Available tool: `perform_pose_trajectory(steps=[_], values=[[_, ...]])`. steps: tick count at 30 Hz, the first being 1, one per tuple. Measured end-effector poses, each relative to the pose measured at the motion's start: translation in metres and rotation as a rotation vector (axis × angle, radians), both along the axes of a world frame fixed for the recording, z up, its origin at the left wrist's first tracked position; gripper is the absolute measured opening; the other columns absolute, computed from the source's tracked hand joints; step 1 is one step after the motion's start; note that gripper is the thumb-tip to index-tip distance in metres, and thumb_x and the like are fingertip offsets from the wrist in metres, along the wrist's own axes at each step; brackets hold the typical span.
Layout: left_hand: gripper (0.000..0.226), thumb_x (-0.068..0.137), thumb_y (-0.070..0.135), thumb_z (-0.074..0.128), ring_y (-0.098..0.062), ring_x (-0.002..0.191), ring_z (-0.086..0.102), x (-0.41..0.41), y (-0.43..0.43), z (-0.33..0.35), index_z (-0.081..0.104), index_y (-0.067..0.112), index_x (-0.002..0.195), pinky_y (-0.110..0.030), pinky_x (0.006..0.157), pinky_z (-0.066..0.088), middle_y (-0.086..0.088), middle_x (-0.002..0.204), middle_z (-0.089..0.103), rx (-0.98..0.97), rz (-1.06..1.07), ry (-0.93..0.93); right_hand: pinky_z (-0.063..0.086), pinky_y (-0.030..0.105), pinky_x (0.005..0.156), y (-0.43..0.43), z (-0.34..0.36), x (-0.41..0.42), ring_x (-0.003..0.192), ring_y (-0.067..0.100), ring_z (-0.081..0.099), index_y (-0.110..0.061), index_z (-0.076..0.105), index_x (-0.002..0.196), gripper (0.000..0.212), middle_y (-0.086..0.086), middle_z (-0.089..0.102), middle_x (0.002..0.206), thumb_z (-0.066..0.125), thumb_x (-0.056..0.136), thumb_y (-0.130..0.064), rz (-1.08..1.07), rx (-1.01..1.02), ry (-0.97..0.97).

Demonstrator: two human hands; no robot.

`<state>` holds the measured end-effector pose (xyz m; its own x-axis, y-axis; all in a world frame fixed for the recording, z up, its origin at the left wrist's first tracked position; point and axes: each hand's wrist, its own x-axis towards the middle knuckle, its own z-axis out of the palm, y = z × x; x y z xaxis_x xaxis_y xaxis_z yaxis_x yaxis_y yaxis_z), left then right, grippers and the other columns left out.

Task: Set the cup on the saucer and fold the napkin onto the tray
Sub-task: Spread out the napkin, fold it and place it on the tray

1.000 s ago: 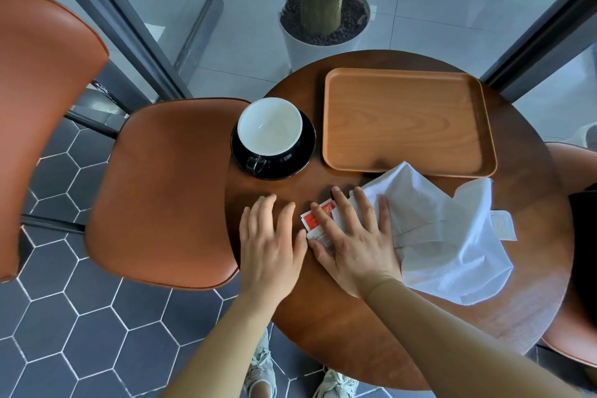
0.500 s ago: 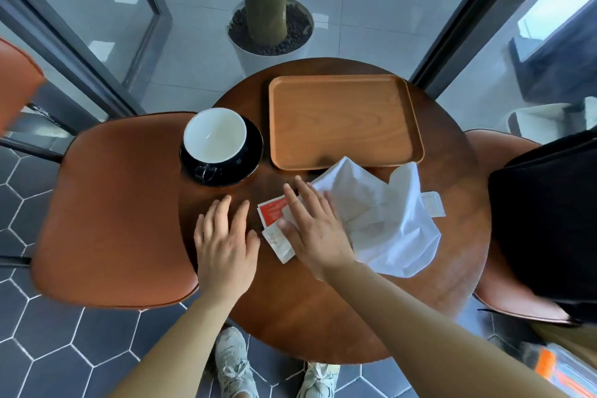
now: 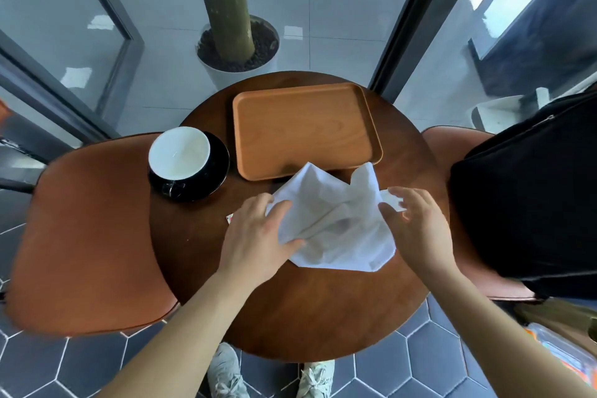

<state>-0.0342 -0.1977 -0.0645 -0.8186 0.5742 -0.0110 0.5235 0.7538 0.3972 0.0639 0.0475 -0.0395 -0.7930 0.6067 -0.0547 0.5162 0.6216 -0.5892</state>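
Note:
A black cup [image 3: 178, 155] with a white inside stands on a black saucer [image 3: 217, 171] at the left of the round wooden table [image 3: 290, 310]. A wooden tray [image 3: 303, 129] lies empty at the back. In front of it a crumpled white napkin [image 3: 336, 223] lies on the table, one corner over the tray's near edge. My left hand [image 3: 258, 236] rests on the napkin's left edge with fingers spread. My right hand [image 3: 416, 223] hovers at the napkin's right edge, fingers loosely bent, beside a small white packet [image 3: 392, 199].
A red-and-white packet [image 3: 230, 218] peeks out from under my left hand. Orange chairs stand at left [image 3: 87, 229] and right [image 3: 452, 145]; a black bag [image 3: 529, 197] sits on the right one. A potted tree trunk [image 3: 237, 42] stands behind the table.
My left hand moved right from the bare table onto the napkin's left edge, covering the red packet. My right hand moved from the napkin's left side across to its right edge.

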Motion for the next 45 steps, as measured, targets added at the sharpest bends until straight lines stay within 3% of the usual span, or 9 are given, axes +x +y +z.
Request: perform_pose_trajectory(steps=[4,13,20,23,26,31,37,42,45], values=[[0.059,0.064,0.037,0.088,-0.033,0.093,0.062,0.0,0.007,-0.008,0.069,0.013,0.114,-0.043,0.075,0.052,-0.012,0.106,0.062,-0.2,-0.068,0.106,0.048,0.03,0.069,0.009,-0.011,-0.017,0.094,0.012,0.064,-0.029,0.055,0.134,0.063,-0.01,0.064,0.117,0.06,0.084,-0.067,0.031,-0.116,-0.254],[0.01,0.089,0.014,0.071,-0.02,0.085,0.066,-0.002,0.005,-0.01,0.077,0.012,0.097,-0.04,0.07,0.055,0.002,0.093,0.071,0.139,0.139,-0.036,0.04,0.023,0.051,0.017,-0.01,-0.001,0.063,0.004,0.06,-0.028,0.065,0.073,0.011,-0.011,0.065,0.066,0.069,0.083,-0.025,-0.125,-0.174,-0.032],[0.021,0.09,0.024,0.07,0.001,0.07,0.064,-0.015,0.002,0.017,0.073,0.042,0.08,-0.023,0.065,0.047,0.017,0.075,0.072,0.671,0.625,-0.397,0.048,0.034,0.067,0.034,-0.006,0.017,0.083,0.02,0.061,-0.024,0.063,0.096,0.017,-0.006,0.067,0.092,0.072,0.081,-0.021,-0.086,-0.213,-0.331],[0.022,0.09,0.024,0.07,0.002,0.08,0.066,-0.013,0.008,0.026,0.072,0.044,0.081,-0.024,0.07,0.05,0.021,0.081,0.072,0.653,0.582,-0.4,0.043,0.037,0.088,0.026,-0.005,0.012,0.108,0.03,0.05,-0.017,0.056,0.125,0.051,0.006,0.057,0.122,0.076,0.078,-0.019,0.027,0.176,-0.175],[0.017,0.089,0.024,0.07,0.0,0.082,0.067,-0.013,0.015,0.033,0.074,0.04,0.084,-0.026,0.072,0.051,0.021,0.083,0.073,0.658,0.585,-0.378,0.044,0.035,0.083,-0.004,0.008,0.0,0.097,0.026,0.051,-0.017,0.064,0.11,0.034,0.001,0.062,0.105,0.071,0.083,-0.036,0.211,0.331,0.175],[0.014,0.086,0.021,0.071,-0.002,0.082,0.067,-0.006,0.03,0.049,0.077,0.033,0.082,-0.025,0.072,0.05,0.018,0.081,0.074,0.705,0.579,-0.406,0.048,0.034,0.074,-0.056,0.013,-0.021,0.089,0.017,0.055,-0.021,0.064,0.109,0.072,-0.008,0.061,0.094,0.061,0.068,-0.08,0.291,0.182,-0.05],[0.012,0.085,0.021,0.073,-0.005,0.077,0.068,0.0,0.034,0.072,0.078,0.03,0.08,-0.027,0.069,0.05,0.012,0.077,0.074,0.749,0.527,-0.461,0.052,0.041,0.071,-0.054,0.025,-0.043,0.088,0.027,0.068,-0.01,0.074,0.101,0.018,0.003,0.074,0.091,0.066,0.085,-0.005,0.145,0.113,0.228],[0.009,0.083,0.031,0.068,-0.009,0.081,0.07,-0.002,0.012,0.084,0.075,0.035,0.087,-0.023,0.062,0.054,0.011,0.083,0.074,0.627,0.369,-0.611,0.056,0.025,0.079,-0.018,0.056,-0.028,0.093,0.014,0.071,-0.006,0.078,0.101,0.03,0.001,0.076,0.1,0.069,0.081,0.015,0.229,0.13,0.515],[0.055,0.081,0.025,0.072,0.0,0.115,0.055,-0.01,0.011,0.09,0.051,0.048,0.126,-0.019,0.084,0.047,0.026,0.12,0.055,0.314,0.097,-0.349,0.056,0.023,0.081,0.001,0.073,-0.024,0.099,0.016,0.071,-0.003,0.077,0.099,0.023,0.005,0.073,0.106,0.065,0.087,0.013,0.456,0.096,0.561]])
